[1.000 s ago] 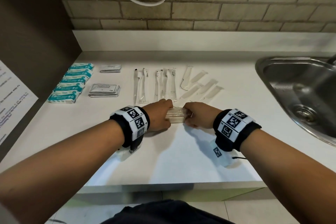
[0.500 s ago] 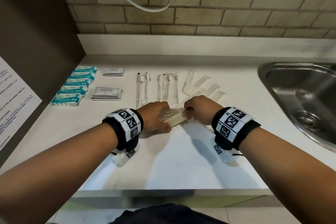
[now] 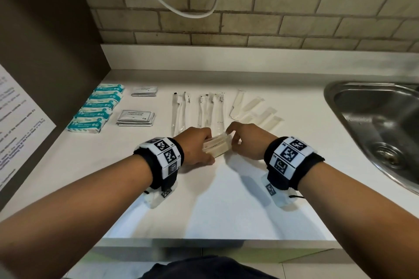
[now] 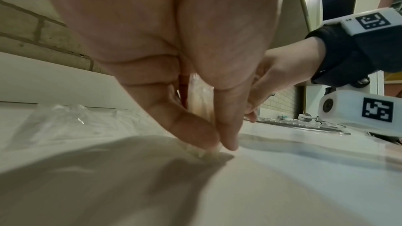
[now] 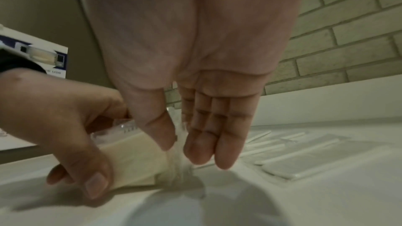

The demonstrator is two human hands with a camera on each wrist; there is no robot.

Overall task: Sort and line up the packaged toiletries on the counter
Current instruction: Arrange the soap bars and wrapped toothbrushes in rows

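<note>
A cream pack in clear wrap sits tilted on its lower edge on the white counter, between my two hands. My left hand grips its left end, thumb at the front and fingers behind. In the right wrist view the pack shows its broad cream face, with the left thumb curled over it. My right hand pinches the crinkled clear end of the wrapper between thumb and fingers. In the left wrist view the pack is mostly hidden by my fingers.
Behind my hands, items lie in rows: teal soap packs at the far left, two piles of sachets, wrapped toothbrushes, and wrapped combs. A steel sink is sunk into the counter at the right. A brown wall panel stands at the left.
The pack lay level between both hands; now it is slanted, its left end nearer me. My left thumb has come round to its front. Both hands stayed at the counter's middle.
</note>
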